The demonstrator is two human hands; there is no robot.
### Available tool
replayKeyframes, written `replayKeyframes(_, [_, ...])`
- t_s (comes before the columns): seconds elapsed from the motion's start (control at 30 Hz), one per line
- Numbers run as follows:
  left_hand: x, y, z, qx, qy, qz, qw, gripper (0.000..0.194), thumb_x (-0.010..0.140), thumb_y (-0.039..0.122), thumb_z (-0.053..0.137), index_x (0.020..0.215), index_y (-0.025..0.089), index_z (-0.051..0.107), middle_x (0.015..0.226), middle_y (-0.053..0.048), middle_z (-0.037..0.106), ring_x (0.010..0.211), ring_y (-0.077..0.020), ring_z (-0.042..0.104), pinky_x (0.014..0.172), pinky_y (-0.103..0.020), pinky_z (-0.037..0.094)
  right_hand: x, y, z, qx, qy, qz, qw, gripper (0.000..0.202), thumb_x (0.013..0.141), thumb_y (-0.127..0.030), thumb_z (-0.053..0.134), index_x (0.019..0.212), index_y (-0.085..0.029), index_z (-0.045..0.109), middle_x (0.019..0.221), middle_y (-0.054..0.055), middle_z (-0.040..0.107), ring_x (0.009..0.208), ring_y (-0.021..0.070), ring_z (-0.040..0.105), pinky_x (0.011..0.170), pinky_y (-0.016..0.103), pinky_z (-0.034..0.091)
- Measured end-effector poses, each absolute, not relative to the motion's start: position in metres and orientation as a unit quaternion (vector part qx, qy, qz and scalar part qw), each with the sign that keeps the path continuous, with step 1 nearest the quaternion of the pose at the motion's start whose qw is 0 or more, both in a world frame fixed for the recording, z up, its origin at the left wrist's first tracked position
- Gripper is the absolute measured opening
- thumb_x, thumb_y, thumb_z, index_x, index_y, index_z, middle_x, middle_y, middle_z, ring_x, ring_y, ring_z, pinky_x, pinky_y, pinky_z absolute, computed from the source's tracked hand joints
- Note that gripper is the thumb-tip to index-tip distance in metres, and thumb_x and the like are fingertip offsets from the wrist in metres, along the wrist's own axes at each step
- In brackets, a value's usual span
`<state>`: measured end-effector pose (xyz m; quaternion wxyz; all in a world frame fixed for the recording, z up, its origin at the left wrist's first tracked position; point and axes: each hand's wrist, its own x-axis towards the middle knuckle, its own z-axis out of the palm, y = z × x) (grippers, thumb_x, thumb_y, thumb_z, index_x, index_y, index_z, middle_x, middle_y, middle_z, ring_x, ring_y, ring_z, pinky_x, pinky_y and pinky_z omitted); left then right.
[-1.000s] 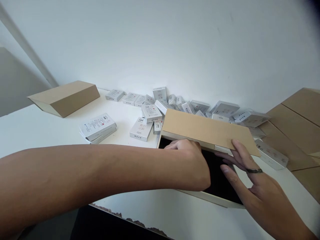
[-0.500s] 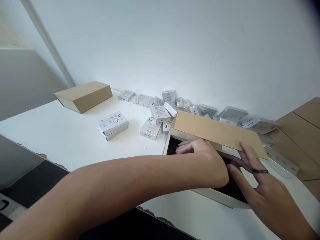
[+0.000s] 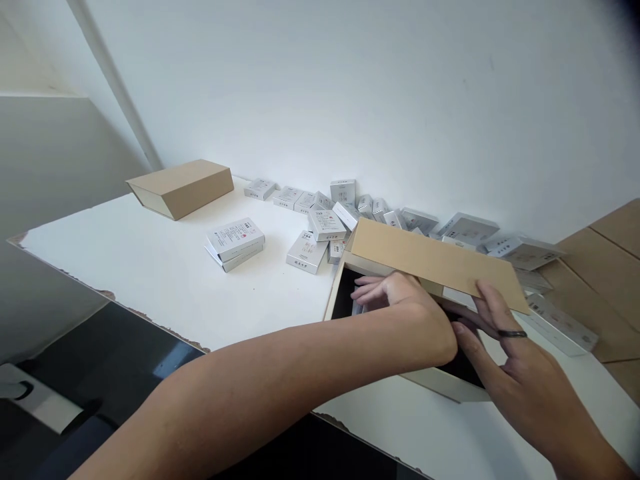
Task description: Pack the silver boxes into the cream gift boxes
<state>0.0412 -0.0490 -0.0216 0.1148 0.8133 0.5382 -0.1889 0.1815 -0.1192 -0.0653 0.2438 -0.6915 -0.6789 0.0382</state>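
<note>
A brown gift box with a cream rim and dark inside stands with its lid partly raised. My left hand reaches inside under the lid flap. Its fingers are bent against a small silver carton at the box's left end, and the palm side is hidden. At the right end my right hand, wearing a dark ring, grips the gift box by its lid flap and edge. The thumb points into the opening, and some fingers go out of sight under the flap.
Several small silver cartons lie along the wall behind the gift box. Two stacked cartons rest left of centre. A closed brown box stands at the far left. Brown cardboard boxes are at right. The white table's front edge is chipped.
The view has shifted slightly, so the table items appear a little further right. My left hand remains inside the gift box, where a pale carton edge now shows more under its fingers.
</note>
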Motion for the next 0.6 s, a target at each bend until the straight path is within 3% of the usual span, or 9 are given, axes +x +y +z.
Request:
replayKeyframes(0.23, [0.030,-0.044,-0.027,0.841,0.495,-0.147,0.162,0.068,0.059,0.020,0.075,0.127,0.023,0.067,0.146,-0.018,0.047,0.112,-0.0502,0.058,0.064,-0.052,0.060,0.178,-0.117,-0.067,-0.698,-0.672,0.042,0.244,0.081,0.090,-0.072,0.040,0.157,-0.033,0.015,0.132,0.002,0.059,0.126,0.0350,0.052,0.085,0.054,0.058])
replayKeyframes(0.4, [0.023,-0.047,-0.032,0.849,0.482,-0.145,0.159,0.068,0.057,0.016,0.073,0.125,0.020,0.067,0.143,-0.016,0.050,0.098,-0.0422,0.066,0.069,-0.052,0.060,0.177,-0.118,-0.066,-0.704,-0.666,0.045,0.241,0.078,0.091,-0.069,0.040,0.156,-0.035,0.015,0.128,-0.001,0.062,0.131,0.0334,0.047,0.087,0.054,0.057])
replayKeyframes(0.53, [0.020,-0.053,-0.031,0.844,0.496,-0.149,0.138,0.082,0.054,0.015,0.075,0.134,0.012,0.059,0.144,-0.022,0.045,0.108,-0.0511,0.060,0.076,-0.058,0.058,0.177,-0.120,-0.066,-0.707,-0.666,0.044,0.235,0.075,0.092,-0.068,0.039,0.156,-0.038,0.012,0.127,-0.003,0.063,0.131,0.0312,0.048,0.090,0.053,0.056])
replayKeyframes(0.6, [0.020,-0.052,-0.030,0.840,0.501,-0.153,0.140,0.076,0.054,0.015,0.074,0.130,0.012,0.062,0.144,-0.022,0.044,0.109,-0.0522,0.059,0.074,-0.057,0.058,0.178,-0.120,-0.067,-0.704,-0.669,0.040,0.235,0.076,0.093,-0.068,0.039,0.156,-0.036,0.012,0.128,-0.001,0.062,0.130,0.0320,0.048,0.088,0.052,0.057])
